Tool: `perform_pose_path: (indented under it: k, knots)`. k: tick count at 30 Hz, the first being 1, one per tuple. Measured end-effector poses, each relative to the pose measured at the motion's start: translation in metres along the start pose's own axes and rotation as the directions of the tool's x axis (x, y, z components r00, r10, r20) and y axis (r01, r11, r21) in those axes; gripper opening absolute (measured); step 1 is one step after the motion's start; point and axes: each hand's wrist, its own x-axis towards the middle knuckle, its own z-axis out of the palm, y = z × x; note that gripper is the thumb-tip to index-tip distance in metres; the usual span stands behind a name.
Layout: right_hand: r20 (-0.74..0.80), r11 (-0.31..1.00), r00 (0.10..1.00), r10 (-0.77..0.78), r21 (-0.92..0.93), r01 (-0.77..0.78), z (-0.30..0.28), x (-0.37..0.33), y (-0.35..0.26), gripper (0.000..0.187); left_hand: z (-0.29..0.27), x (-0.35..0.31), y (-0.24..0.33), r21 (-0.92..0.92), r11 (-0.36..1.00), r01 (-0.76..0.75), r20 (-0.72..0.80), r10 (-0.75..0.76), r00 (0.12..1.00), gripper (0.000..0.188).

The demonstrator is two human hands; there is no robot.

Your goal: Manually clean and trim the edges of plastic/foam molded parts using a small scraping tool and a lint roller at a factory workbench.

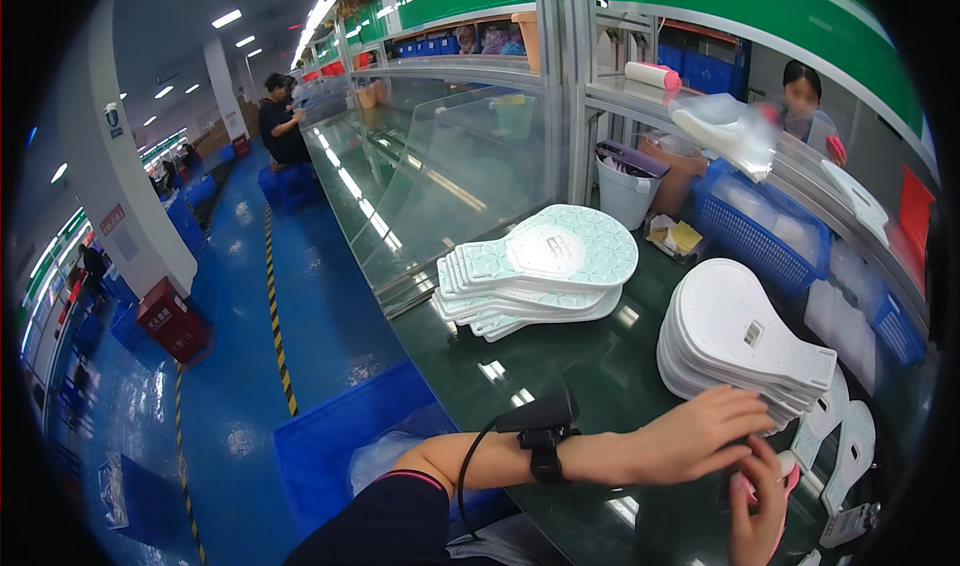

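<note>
My left hand (690, 434) reaches across from the lower left, wearing a wrist strap with a black device. Its fingers are stretched out, partly bent, over the near edge of a stack of white paddle-shaped plastic panels (715, 311). My right hand (757, 511) is just below, its fingers curled and close to the left fingertips. A pink-and-white piece (790, 471) shows beside and behind the right hand, which seems to grip it; most of it is hidden. To the right lie loose white panels with holes (851, 456).
A second stack, pale green patterned panels (560, 251), stands left on the dark green table (480, 376). Behind are a blue basket (765, 231), a white bin (628, 191) and a clear partition. A blue crate (320, 446) sits at lower left. Other people are farther off.
</note>
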Motion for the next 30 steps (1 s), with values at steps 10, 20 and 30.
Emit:
perform_pose_path:
  k: [10, 20, 30]
  knots:
    - [0.506, 0.748, 0.806, 0.306, 0.396, -0.533, 0.025, -0.064, 0.010, 0.021, -0.034, -0.043, -0.017, 0.441, 0.890, 0.117, -0.015, -0.123, 0.992, 0.043]
    - [0.504, 0.764, 0.815, 0.285, 0.394, -0.511, 0.030, -0.064, 0.016, 0.022, -0.143, -0.074, -0.122, 0.871, 0.272, 0.409, -0.270, -0.430, 0.862, 0.054]
    - [0.510, 0.758, 0.815, 0.275, 0.407, -0.510, 0.027, -0.066, 0.017, 0.022, -0.133, -0.076, -0.117, 0.818, 0.429, 0.383, -0.323, -0.208, 0.923, 0.037]
